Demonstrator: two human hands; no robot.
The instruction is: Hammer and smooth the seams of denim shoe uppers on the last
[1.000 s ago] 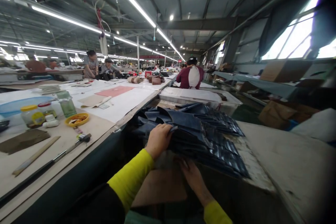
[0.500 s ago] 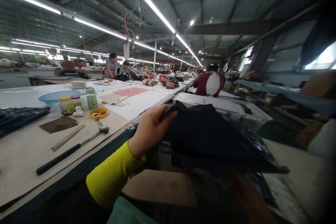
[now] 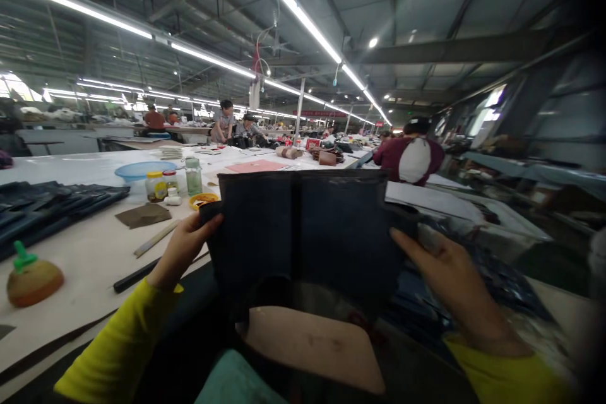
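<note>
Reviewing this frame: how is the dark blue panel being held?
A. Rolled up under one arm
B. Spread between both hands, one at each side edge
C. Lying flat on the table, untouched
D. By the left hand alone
B: the left hand grips the left edge of the dark blue panel and the right hand grips its right edge, holding it up and spread open.

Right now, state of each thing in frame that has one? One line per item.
dark leather piece: lifted, spread flat between both hands
left hand: gripping the piece's left edge
right hand: gripping the piece's right edge
stack of dark pieces: lying flat on the table
yellow-lidded jar: upright, lid on
green bottle: upright
blue basin: upright
</note>
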